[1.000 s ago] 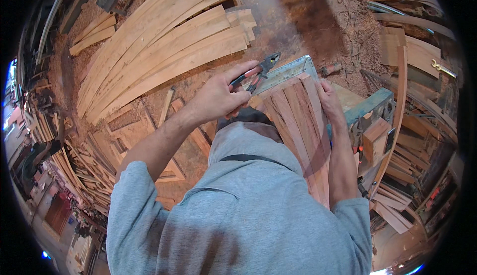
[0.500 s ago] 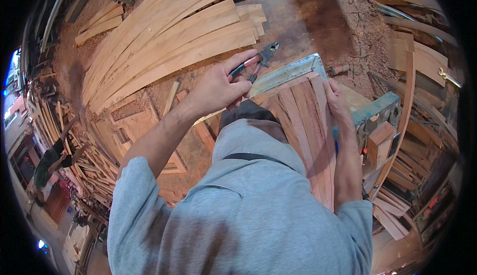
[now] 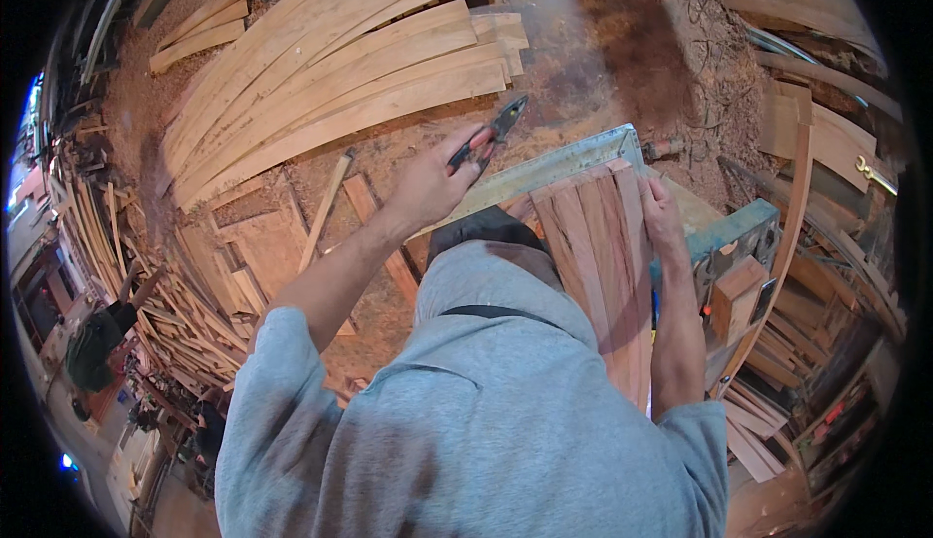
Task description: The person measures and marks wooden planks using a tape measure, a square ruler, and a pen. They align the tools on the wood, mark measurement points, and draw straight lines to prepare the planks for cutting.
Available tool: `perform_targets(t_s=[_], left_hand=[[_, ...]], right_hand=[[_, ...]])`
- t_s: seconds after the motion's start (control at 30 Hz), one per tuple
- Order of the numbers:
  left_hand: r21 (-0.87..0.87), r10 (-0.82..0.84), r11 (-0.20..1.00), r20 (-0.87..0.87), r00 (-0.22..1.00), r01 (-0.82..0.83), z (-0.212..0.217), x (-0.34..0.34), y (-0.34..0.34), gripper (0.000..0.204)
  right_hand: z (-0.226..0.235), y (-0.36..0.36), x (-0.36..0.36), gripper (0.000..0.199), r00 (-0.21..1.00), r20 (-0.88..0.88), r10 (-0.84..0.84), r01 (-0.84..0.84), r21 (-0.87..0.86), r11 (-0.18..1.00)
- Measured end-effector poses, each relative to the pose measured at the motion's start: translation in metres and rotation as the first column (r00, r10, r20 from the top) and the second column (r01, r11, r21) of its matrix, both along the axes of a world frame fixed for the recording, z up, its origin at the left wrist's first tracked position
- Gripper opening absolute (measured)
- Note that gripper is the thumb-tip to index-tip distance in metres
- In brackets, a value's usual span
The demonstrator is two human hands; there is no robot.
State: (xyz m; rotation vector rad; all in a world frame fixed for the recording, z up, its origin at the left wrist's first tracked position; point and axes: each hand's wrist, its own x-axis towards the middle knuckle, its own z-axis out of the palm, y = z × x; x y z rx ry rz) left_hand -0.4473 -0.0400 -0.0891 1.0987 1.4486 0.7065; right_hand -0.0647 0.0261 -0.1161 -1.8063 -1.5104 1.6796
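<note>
My left hand is closed round the red and black handles of a pair of pliers. Their dark jaws point up and to the right, apart from the work. At the right, my right hand grips the outer edge of a panel of reddish wooden strips standing side by side. A pale bluish, scuffed straight bar, seemingly metal, crosses the panel's far end and runs on down toward my left wrist. The palm side of my right hand is hidden.
Long curved planks lie stacked at the far left. Right of the panel stand a teal machine part and a wooden block. A wrench lies far right. Shavings cover the floor; another person bends at far left.
My left hand has moved slightly left and down with the pliers, whose handles are now closer together. My right hand keeps its hold on the panel's edge.
</note>
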Motion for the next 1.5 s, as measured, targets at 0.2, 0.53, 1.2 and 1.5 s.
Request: perform_targets(t_s=[0.2, 0.53, 1.2, 1.5], left_hand=[[-0.176, 0.120, 0.977, -0.029, 0.992, -0.123, 0.003, 0.014, -0.032, 0.055], [-0.139, 0.139, 0.977, -0.148, 0.979, -0.159, 0.015, 0.015, -0.019, 0.053], [-0.309, -0.325, 0.869, 0.236, 0.916, 0.388, 0.054, 0.012, 0.053, 0.064], [-0.210, -0.447, 0.854, 0.174, 0.878, 0.476, 0.044, 0.025, 0.055, 0.067]], right_hand=[[-0.004, -0.005, 0.002, 0.032, 1.000, -0.023, 0.012, -0.011, 0.018, 1.000], [-0.013, -0.009, 0.004, 0.032, 0.996, -0.083, -0.039, 0.039, -0.010, 0.999], [-0.015, -0.009, 0.004, 0.036, 0.997, -0.076, -0.009, 0.010, 0.007, 1.000], [-0.012, -0.010, 0.000, 0.034, 0.987, -0.124, -0.101, 0.092, -0.078, 0.993]])
